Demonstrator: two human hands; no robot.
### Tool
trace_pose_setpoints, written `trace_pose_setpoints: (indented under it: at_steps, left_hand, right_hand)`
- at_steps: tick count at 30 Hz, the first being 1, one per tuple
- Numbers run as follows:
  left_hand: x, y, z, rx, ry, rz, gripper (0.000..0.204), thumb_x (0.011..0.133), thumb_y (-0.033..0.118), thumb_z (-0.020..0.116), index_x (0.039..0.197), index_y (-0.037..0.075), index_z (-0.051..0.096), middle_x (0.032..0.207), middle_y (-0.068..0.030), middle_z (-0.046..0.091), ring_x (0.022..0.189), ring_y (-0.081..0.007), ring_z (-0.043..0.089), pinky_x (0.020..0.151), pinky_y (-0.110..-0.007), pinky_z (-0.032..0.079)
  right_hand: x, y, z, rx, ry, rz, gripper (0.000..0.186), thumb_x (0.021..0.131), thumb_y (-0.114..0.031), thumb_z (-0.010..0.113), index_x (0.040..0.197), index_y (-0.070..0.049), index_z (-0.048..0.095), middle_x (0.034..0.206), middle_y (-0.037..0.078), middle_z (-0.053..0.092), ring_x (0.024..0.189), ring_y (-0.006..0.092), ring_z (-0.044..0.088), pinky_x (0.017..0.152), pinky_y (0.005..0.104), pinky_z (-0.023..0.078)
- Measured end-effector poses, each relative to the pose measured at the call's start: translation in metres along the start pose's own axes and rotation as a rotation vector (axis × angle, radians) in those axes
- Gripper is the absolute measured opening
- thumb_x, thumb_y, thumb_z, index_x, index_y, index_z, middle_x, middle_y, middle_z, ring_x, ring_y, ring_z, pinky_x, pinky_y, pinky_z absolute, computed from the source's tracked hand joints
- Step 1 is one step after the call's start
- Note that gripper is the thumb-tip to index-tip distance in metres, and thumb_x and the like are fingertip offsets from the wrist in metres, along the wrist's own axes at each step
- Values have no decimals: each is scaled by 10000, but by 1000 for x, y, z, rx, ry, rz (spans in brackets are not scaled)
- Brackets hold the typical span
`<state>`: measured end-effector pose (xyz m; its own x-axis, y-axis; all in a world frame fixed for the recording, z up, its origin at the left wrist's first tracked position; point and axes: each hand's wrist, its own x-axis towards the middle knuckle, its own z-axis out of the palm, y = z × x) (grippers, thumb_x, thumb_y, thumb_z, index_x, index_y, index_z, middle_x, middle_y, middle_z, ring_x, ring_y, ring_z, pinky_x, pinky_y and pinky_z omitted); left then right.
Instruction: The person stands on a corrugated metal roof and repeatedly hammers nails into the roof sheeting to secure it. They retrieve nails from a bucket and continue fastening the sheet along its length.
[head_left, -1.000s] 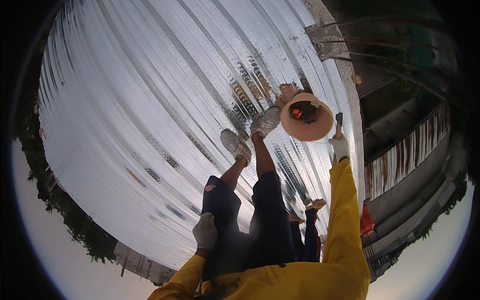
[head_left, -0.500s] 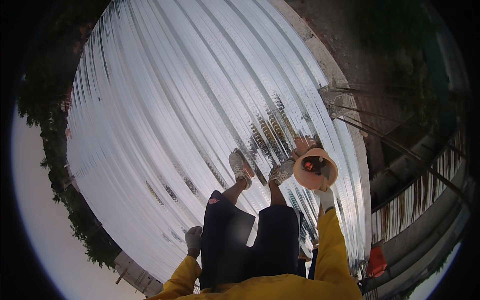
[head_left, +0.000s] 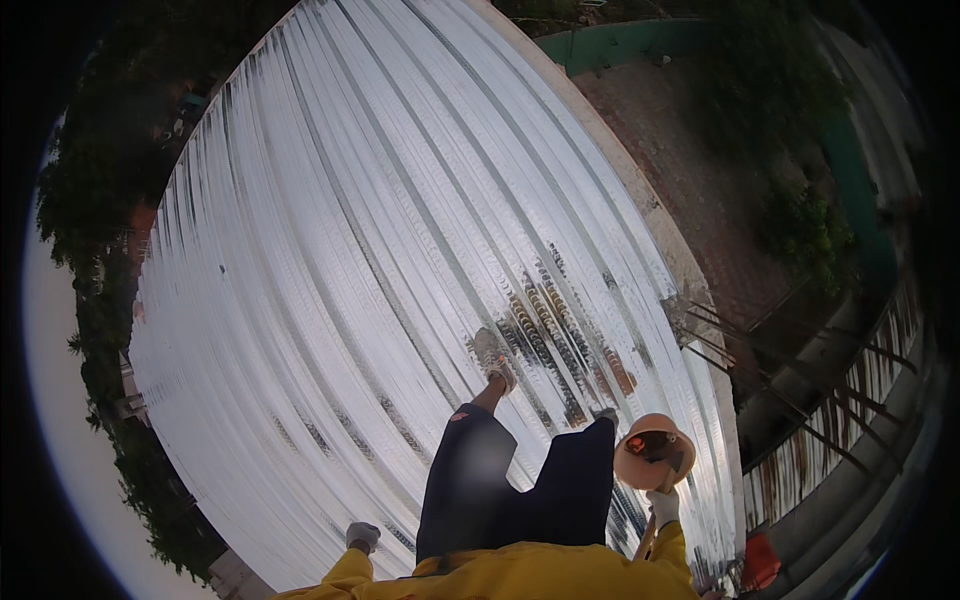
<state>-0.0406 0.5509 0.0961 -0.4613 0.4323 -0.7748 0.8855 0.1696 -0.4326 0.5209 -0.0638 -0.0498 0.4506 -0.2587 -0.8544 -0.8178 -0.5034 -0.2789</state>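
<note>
My right hand [head_left: 664, 507], in a pale glove, is closed at the near rim of a peach-coloured round bucket [head_left: 628, 468], held beside my right knee. Orange and dark items [head_left: 651, 446] lie inside it, too small to name. A tan strip or handle [head_left: 668, 482] runs from the bucket's mouth toward my hand. Below the hand shows a thin yellowish stick [head_left: 646, 540]; whether it joins that strip I cannot tell. My left hand [head_left: 362, 535], gloved too, hangs low at my left side, its fingers curled, with nothing seen in it.
I stand on a shiny ribbed metal roof [head_left: 330, 260]. A concrete edge [head_left: 640, 190] borders it on the right, with bare rods [head_left: 745, 345] jutting outward. Beyond lie lower paved ground [head_left: 650, 120] and rusty corrugated sheets [head_left: 820, 430]. An orange-red object [head_left: 761, 560] sits at the lower right.
The bucket and my right hand have come lower in view, nearer my body. My right knee is now raised and bent, with its shoe mostly hidden. My left hand sits lower.
</note>
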Motion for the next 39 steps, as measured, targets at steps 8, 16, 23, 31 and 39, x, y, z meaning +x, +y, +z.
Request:
trace_pose_setpoints:
  at_steps: [8, 16, 23, 31, 39]
  left_hand:
    - [26, 404, -370, -606, 200, 783, 123, 1065, 123, 805, 1030, 8, 835, 807, -71, 782, 681, -175, 755, 628, -366, 617]
    - [-67, 598, -486, -289, 61, 718, 139, 1103, 139, 789, 1124, 6, 821, 839, -84, 778, 693, -202, 769, 615, -371, 624]
    - [-79, 616, -524, -122, -91, 408, 135, 1151, 147, 788, 1203, 32, 832, 863, -114, 826, 612, -232, 785, 522, -389, 618]
    - [-19, 749, -716, 499, 82, 642, 109, 1106, 79, 835, 1055, -4, 882, 884, -117, 853, 745, -235, 825, 734, -448, 709]
    - [-104, 1136, -949, 107, 174, 937, 92, 1185, 65, 693, 1101, 31, 705, 780, -74, 671, 598, -209, 666, 537, -388, 583]
  right_hand:
    - [-78, -53, 126, -68, -33, 80, 441, 778, 32, 900, 1194, -60, 789, 991, 3, 751, 867, 163, 716, 774, 372, 597]
    - [-79, -138, 222, -595, -300, 177, 606, 781, -210, 977, 1352, -86, 819, 1137, 168, 873, 1071, 350, 855, 911, 486, 659]
    - [-136, -290, 315, 57, -181, 484, 466, 890, -79, 953, 1333, -83, 808, 1089, 73, 829, 861, 239, 806, 632, 411, 645]
    - [-159, -403, 456, 630, 100, 527, 315, 891, -136, 956, 1099, -98, 722, 972, 47, 707, 844, 218, 711, 676, 414, 615]
    - [-140, -474, 615, 917, 316, 498, 258, 900, -111, 918, 1075, -73, 732, 917, 28, 714, 718, 174, 680, 657, 347, 605]
